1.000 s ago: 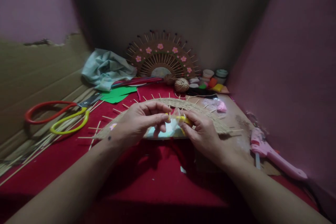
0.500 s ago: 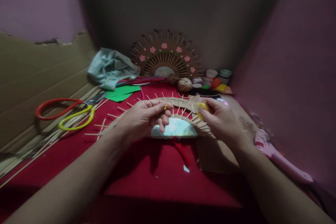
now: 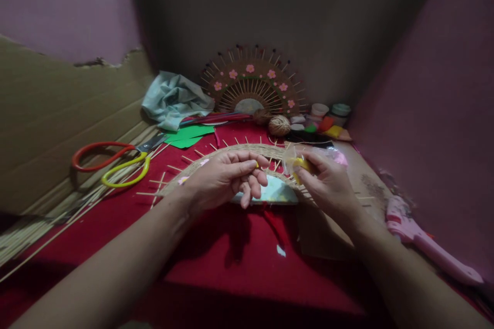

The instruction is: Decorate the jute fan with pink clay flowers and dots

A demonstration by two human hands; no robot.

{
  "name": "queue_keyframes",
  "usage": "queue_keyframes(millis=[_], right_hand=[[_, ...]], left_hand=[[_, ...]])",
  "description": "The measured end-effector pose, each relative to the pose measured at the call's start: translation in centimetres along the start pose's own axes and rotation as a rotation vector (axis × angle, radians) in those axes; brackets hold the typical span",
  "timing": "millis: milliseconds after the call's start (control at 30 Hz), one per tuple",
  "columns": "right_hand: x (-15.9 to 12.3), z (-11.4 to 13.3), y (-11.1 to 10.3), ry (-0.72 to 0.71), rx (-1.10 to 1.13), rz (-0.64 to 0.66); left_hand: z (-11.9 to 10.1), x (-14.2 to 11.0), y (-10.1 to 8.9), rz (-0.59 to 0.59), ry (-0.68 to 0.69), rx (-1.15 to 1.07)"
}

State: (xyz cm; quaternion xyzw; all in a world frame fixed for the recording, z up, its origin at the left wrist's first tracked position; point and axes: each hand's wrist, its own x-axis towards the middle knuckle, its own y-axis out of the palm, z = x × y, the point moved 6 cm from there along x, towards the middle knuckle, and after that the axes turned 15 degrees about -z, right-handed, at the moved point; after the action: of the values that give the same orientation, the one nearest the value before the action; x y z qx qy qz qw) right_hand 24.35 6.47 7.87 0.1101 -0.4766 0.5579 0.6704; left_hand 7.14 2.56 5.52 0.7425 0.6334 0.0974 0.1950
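My left hand (image 3: 227, 177) pinches a small bit of yellow clay (image 3: 257, 164) between thumb and forefinger, the other fingers loosely curled. Closed around a clear plastic packet of yellow clay (image 3: 301, 165), my right hand (image 3: 328, 177) is to the right of it. Both hands are held above a half-round stick fan with a woven twine band (image 3: 247, 150) and a pale blue half-circle (image 3: 280, 187) at its base. Pink flower pieces on the fan's left side are partly covered by my left hand.
A flower-decorated fan (image 3: 250, 74) stands against the back wall. Scissors (image 3: 125, 164) and thin sticks (image 3: 57, 226) lie left, near green sheets (image 3: 189, 136) and a crumpled cloth (image 3: 175, 97). A twine ball (image 3: 279, 126) and clay packets (image 3: 335, 131) sit behind; a pink glue gun (image 3: 428, 247) lies right.
The camera view has turned slightly left, so the scene sits further right. Less of the yellow bit shows between my left fingers. Both hands keep their hold.
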Motion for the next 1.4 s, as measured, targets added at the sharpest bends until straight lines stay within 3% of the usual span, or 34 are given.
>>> queue_keyframes(millis=[300, 500, 700, 867, 1400], right_hand=[[-0.6, 0.1, 0.1, -0.048, 0.018, 0.002], [-1.0, -0.3, 0.1, -0.036, 0.039, -0.037], [-0.8, 0.1, 0.2, -0.041, 0.011, -0.016], [-0.6, 0.4, 0.3, -0.054, -0.041, 0.017], [-0.5, 0.3, 0.3, -0.055, 0.057, 0.000]], left_hand=[[1.9, -0.9, 1.2, 0.139, -0.163, 0.068], [2.1, -1.3, 1.5, 0.095, -0.092, 0.231], [1.9, -1.2, 2.1, 0.192, -0.109, -0.045], [1.4, -1.2, 2.3, 0.216, -0.089, -0.139], [1.2, -0.8, 1.2, -0.004, -0.102, -0.023]])
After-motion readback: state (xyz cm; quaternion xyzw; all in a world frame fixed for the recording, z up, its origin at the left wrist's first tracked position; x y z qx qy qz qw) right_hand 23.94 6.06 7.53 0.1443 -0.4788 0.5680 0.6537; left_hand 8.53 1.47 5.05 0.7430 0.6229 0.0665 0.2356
